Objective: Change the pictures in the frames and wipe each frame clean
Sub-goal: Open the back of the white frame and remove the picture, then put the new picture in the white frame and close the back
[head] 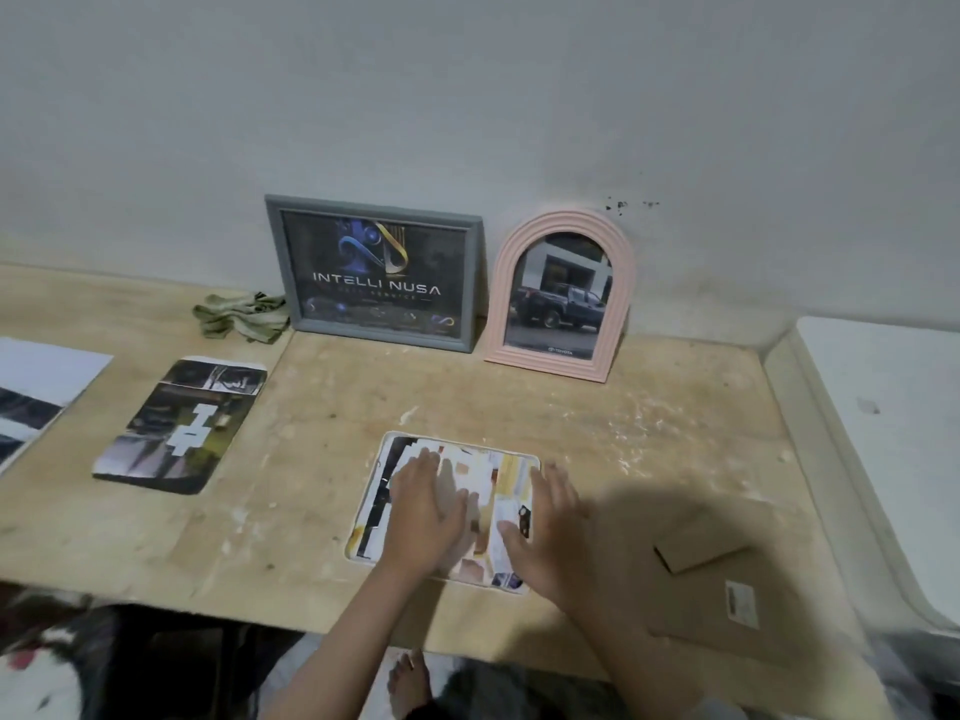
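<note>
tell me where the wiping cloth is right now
In the head view, the crumpled green cloth lies at the back left of the wooden table, against the wall, just left of the grey rectangular frame.

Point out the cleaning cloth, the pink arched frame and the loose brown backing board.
cleaning cloth point(240, 317), head view, middle of the crumpled green fabric.
pink arched frame point(561, 224), head view, top of its ribbed arch.
brown backing board point(727, 605), head view, its bare cardboard face.

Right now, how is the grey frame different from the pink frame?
The grey frame is a rectangle; the pink frame has an arched top. The grey frame is wider and shows a logo reading INTELLI NUSA; the pink frame is narrower and shows a dark pickup truck. Both stand leaning against the wall.
</note>
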Demonstrator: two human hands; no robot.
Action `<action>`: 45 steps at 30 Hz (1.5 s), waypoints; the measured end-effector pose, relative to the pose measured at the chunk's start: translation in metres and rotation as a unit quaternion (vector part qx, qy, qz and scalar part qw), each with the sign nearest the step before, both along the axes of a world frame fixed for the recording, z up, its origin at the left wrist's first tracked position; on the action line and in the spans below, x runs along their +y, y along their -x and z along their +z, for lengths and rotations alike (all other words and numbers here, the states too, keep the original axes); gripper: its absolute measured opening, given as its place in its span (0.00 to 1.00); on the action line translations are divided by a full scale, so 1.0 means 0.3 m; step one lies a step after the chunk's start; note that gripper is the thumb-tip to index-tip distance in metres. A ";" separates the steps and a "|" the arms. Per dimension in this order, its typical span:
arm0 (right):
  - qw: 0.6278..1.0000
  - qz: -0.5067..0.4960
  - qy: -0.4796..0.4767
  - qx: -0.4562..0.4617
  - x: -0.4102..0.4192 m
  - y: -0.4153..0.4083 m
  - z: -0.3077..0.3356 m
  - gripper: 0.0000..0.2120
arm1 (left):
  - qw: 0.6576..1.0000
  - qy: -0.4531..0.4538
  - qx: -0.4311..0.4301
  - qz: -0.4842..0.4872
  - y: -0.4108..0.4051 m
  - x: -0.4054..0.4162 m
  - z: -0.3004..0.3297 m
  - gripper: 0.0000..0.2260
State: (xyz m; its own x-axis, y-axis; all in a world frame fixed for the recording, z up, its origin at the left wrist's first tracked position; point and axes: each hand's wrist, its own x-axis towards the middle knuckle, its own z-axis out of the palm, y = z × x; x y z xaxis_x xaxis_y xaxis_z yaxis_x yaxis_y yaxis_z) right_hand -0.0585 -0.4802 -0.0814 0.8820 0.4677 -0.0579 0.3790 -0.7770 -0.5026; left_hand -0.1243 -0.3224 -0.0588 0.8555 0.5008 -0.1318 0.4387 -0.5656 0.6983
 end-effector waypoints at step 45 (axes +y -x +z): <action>0.850 -0.123 -0.335 0.388 0.263 -0.207 0.124 0.11 | 0.921 0.319 -0.025 0.224 0.067 0.395 0.032 0.10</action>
